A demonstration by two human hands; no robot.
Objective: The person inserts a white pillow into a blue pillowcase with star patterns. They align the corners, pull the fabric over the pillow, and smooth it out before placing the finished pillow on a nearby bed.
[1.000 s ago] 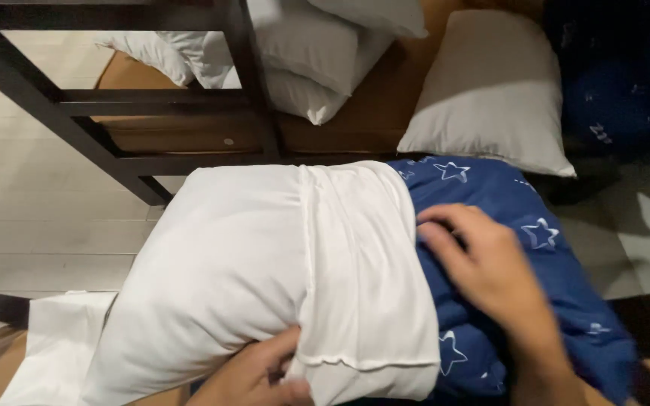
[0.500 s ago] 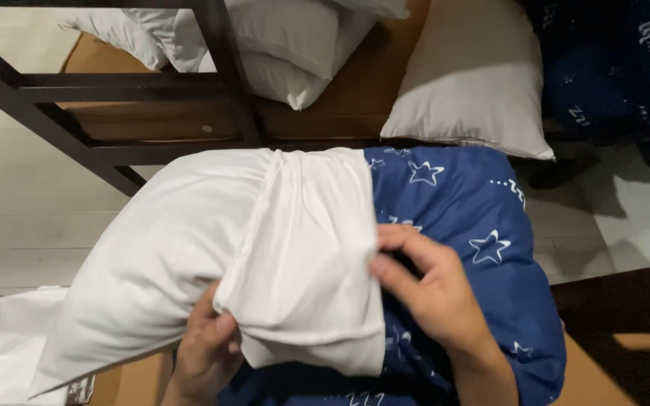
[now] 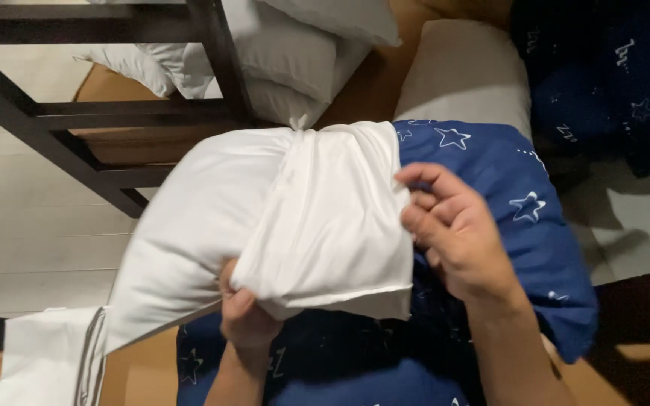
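Item: person's own body, as seen from the head camera.

- Left hand (image 3: 248, 319): bare, no glove, no ring that can be seen; only the thumb side and part of the palm show, so the fingers cannot be checked.
- Left forearm: bare down to the lower frame edge; no sleeve, cuff or strap in view.
- Right hand (image 3: 457, 239): bare, no glove; fingers (image 3: 424, 179) uncovered, nails short and plain, no ring apparent, though the view is soft.
- Right forearm: bare, no watch or band at the wrist; sleeve, if any, lies outside the frame.
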